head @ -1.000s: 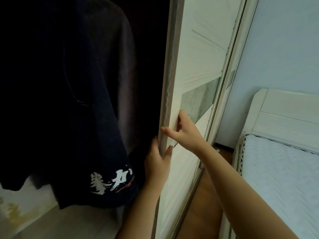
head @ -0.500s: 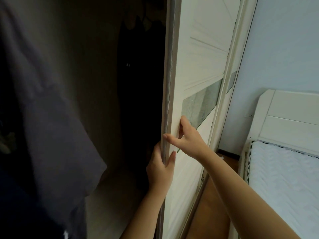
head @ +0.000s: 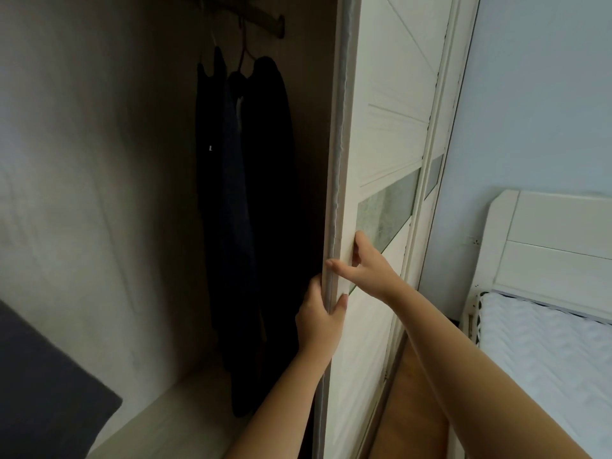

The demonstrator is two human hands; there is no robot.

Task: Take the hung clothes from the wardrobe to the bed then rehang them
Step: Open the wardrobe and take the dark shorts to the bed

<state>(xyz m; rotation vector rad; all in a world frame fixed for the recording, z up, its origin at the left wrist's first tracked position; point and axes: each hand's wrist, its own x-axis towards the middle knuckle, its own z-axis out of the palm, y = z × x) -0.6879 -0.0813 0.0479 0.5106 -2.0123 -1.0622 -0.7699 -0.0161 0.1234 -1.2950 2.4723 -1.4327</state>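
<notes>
Several dark clothes (head: 245, 200) hang on hangers from a rail (head: 261, 19) at the right end of the open wardrobe. The white sliding door (head: 381, 134) stands just right of them. My left hand (head: 319, 318) grips the door's grey edge strip, fingers behind it and thumb on the front. A little higher, my right hand (head: 367, 266) holds the same edge, thumb on the edge and fingers flat on the door face. The bed (head: 543, 352) with a white quilted mattress lies at the far right.
A dark grey garment (head: 43, 392) fills the lower left corner, close to the camera. The wardrobe floor (head: 178, 422) is pale wood. A white headboard (head: 556, 246) stands against the blue wall. Brown floor (head: 407, 412) runs between door and bed.
The view has swung right along the wardrobe: the near dark shirt slid out to the left and the clothes at the right end came into sight. Both hands stayed on the door edge.
</notes>
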